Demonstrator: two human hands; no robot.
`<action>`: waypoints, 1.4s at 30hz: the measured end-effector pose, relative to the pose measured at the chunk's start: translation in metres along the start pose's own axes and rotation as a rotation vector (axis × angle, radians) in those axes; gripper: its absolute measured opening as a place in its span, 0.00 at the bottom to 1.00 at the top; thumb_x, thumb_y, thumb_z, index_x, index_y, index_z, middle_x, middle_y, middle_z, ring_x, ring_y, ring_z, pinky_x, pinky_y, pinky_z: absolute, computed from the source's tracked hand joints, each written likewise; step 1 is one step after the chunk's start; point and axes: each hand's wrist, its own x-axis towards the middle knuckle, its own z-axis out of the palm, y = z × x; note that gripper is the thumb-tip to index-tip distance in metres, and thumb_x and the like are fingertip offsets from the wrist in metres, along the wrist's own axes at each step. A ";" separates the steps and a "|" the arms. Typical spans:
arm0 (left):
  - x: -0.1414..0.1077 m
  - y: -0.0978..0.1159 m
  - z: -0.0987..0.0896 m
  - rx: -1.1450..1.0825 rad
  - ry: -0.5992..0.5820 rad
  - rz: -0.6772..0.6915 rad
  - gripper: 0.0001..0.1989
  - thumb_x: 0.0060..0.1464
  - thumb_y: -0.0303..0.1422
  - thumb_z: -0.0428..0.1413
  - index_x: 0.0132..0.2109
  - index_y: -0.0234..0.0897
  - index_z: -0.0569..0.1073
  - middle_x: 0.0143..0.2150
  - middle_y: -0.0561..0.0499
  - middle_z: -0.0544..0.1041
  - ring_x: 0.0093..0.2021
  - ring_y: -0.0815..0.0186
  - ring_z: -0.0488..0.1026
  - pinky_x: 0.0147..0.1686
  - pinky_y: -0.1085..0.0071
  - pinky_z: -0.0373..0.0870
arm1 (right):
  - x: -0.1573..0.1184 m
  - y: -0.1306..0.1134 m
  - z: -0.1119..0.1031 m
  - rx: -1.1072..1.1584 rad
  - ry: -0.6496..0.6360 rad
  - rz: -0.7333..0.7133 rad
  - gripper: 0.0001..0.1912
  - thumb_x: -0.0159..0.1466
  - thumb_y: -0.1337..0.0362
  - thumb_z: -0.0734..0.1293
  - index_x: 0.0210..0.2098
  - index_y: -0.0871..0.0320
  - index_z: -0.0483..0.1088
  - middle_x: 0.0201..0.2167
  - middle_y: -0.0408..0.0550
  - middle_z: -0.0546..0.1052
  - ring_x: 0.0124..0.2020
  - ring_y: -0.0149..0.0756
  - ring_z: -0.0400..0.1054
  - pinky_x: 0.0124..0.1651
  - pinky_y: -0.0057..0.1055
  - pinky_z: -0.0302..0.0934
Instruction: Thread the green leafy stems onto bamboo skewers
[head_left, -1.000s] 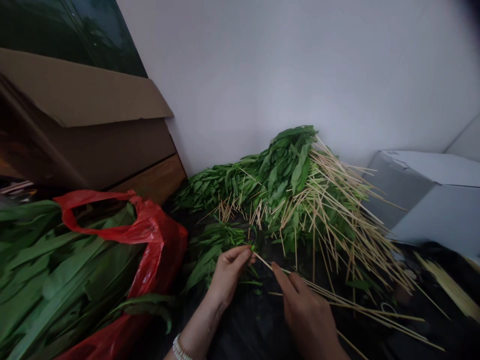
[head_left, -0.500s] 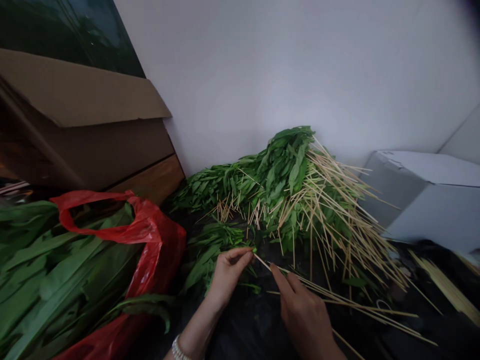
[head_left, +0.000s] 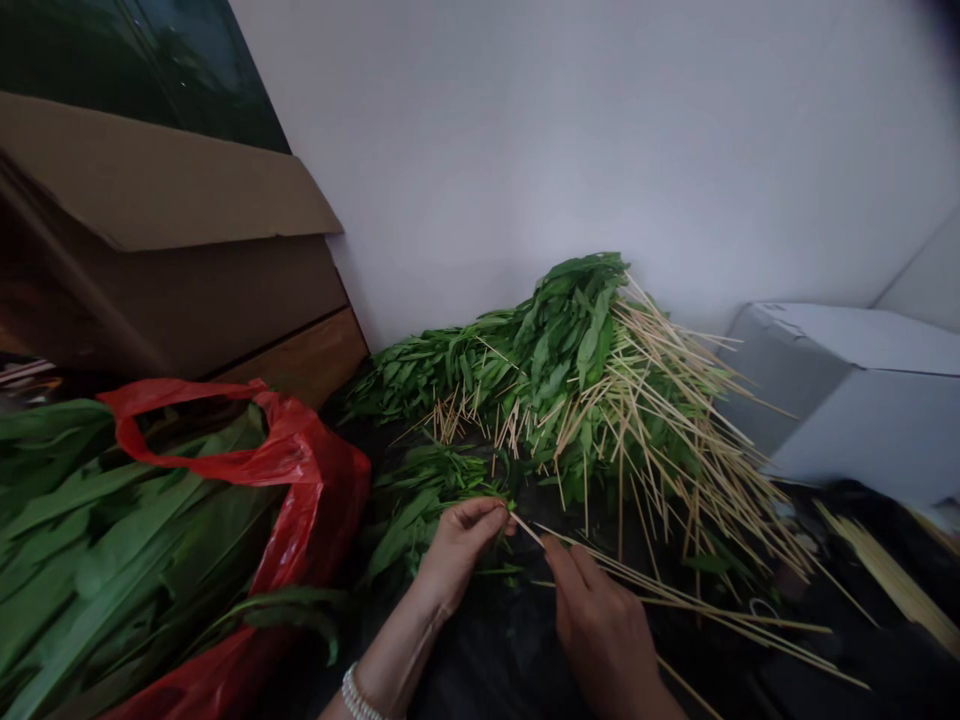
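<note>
My left hand pinches a small green leaf piece at the tip of a thin wooden stick. My right hand is closed around that same stick, a short way below the tip. Several loose sticks lie on the dark surface just beyond and to the right of my right hand. Behind my left hand sits a small heap of cut green leaves. Farther back is a large pile of leaves with many sticks poking out to the right.
A red plastic bag full of long green leaves stands at the left. Behind it is an open cardboard box. A white box stands at the right, near a bundle of sticks. A white wall closes the back.
Both hands have shifted only slightly, and the grip on the stick looks the same. The piles have not visibly changed.
</note>
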 end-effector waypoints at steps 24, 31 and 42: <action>-0.010 -0.002 -0.009 1.537 -0.376 0.374 0.13 0.45 0.35 0.65 0.40 0.41 0.77 0.38 0.50 0.72 0.41 0.60 0.69 0.38 0.69 0.62 | -0.003 0.007 0.014 -0.079 -0.228 0.116 0.19 0.57 0.78 0.60 0.47 0.59 0.66 0.32 0.45 0.74 0.23 0.32 0.70 0.24 0.28 0.55; -0.010 0.007 -0.013 1.235 -0.435 0.314 0.06 0.54 0.29 0.57 0.39 0.40 0.79 0.37 0.50 0.73 0.39 0.65 0.70 0.40 0.72 0.64 | -0.003 0.008 0.012 -0.090 -0.260 0.137 0.19 0.57 0.77 0.60 0.47 0.58 0.66 0.32 0.44 0.74 0.25 0.32 0.71 0.24 0.27 0.54; -0.003 0.015 -0.007 0.111 0.046 0.025 0.15 0.44 0.37 0.65 0.40 0.34 0.79 0.32 0.48 0.79 0.32 0.68 0.72 0.35 0.75 0.68 | -0.002 0.008 0.004 0.015 -0.042 0.057 0.16 0.68 0.70 0.52 0.48 0.59 0.67 0.29 0.44 0.74 0.23 0.30 0.69 0.25 0.27 0.55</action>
